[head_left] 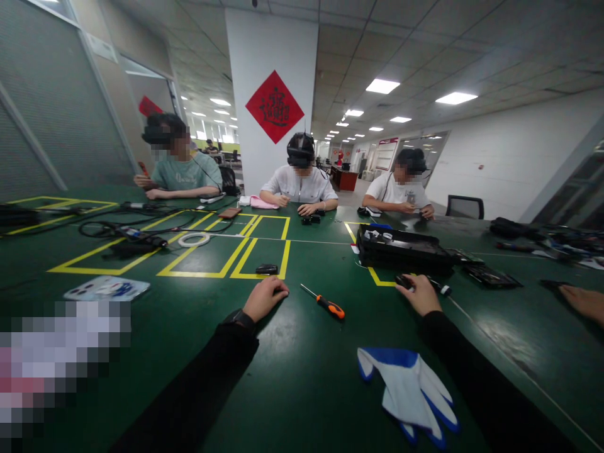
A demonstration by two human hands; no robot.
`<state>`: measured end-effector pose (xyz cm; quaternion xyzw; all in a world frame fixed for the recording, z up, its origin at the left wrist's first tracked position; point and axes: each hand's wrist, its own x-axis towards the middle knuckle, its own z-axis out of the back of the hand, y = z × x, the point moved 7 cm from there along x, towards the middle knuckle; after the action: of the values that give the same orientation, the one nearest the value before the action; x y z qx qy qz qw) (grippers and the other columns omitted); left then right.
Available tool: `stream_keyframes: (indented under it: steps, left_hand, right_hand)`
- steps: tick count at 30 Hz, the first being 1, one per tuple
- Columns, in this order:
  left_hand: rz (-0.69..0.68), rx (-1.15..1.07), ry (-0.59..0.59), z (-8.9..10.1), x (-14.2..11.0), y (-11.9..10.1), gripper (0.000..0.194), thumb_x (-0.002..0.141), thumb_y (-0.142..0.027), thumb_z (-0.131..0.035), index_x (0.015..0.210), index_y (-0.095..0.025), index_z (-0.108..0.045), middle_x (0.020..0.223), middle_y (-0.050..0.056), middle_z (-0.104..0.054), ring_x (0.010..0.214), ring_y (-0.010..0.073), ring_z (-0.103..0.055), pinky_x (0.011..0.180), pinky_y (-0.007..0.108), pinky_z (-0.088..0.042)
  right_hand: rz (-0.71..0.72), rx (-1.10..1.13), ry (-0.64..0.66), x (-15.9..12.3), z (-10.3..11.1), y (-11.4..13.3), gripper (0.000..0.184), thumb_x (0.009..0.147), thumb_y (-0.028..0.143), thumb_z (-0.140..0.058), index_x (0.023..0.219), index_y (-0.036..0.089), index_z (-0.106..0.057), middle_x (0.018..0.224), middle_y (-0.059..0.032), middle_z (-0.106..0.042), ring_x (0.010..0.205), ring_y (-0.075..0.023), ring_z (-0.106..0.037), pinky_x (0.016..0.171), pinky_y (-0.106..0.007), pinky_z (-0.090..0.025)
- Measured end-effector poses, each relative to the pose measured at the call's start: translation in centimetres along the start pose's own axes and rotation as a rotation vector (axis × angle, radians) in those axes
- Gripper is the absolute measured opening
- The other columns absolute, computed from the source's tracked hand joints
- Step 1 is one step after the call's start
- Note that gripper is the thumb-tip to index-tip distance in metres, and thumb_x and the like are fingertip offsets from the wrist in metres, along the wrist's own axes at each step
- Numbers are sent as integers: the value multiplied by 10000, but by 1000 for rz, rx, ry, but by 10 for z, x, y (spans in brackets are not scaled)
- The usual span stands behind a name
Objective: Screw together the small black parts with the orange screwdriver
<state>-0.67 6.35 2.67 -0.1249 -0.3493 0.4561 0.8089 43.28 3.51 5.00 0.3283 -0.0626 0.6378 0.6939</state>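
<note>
Your right hand (421, 296) pinches a small black part (404, 282) near the black tray (401, 257). Your left hand (264, 298) rests loosely curled on the table (302, 377); whether it grips anything, you cannot tell. A screwdriver (325, 303) lies between.

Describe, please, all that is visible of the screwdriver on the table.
The screwdriver has a slim, silvery, metal-looking shaft and an orange and black handle that looks like plastic. It lies on the green table, touching nothing else, beyond the glove and left of it. The shaft points away and leftward; the handle sits nearer. The tip is too small to identify.
</note>
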Motion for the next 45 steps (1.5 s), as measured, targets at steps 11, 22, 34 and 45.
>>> stream_keyframes:
  steps: [11, 22, 34, 45]
  left_hand:
    - [24, -13, -10, 0, 0, 4, 149, 717, -322, -560, 750, -195, -630, 813, 45, -589, 805, 182, -526, 761, 302, -397]
    - [35, 34, 14, -2, 0, 5, 189, 736, -347, -537, 779, -185, -624, 819, 45, -571, 805, 183, -513, 759, 307, -392]
    - [8, 73, 16, -1, -1, 0, 186, 753, -341, -525, 757, -177, -613, 818, 46, -556, 814, 183, -507, 762, 303, -380]
    - [3, 114, 18, -7, -1, -1, 151, 772, -301, -510, 741, -170, -577, 819, 51, -536, 812, 180, -502, 745, 295, -380]
  right_hand:
    - [-106, -88, -53, -23, 22, -106, 559, 636, 514, -565, 1088, 185, -538, 968, -113, -553, 913, -272, -535, 805, -394, -423]
    - [-155, -68, -108, -26, 23, -100, 467, 699, 452, -494, 1054, 154, -549, 899, -90, -548, 716, -206, -542, 673, -345, -452]
    - [109, -255, 7, -19, 15, -96, 373, 799, 374, -409, 1132, 251, -525, 1094, -51, -572, 971, -244, -504, 800, -381, -396]
    - [153, -467, -113, -2, 22, -81, 289, 804, 341, -451, 1017, 212, -597, 1099, -79, -546, 1007, -262, -420, 760, -378, -368]
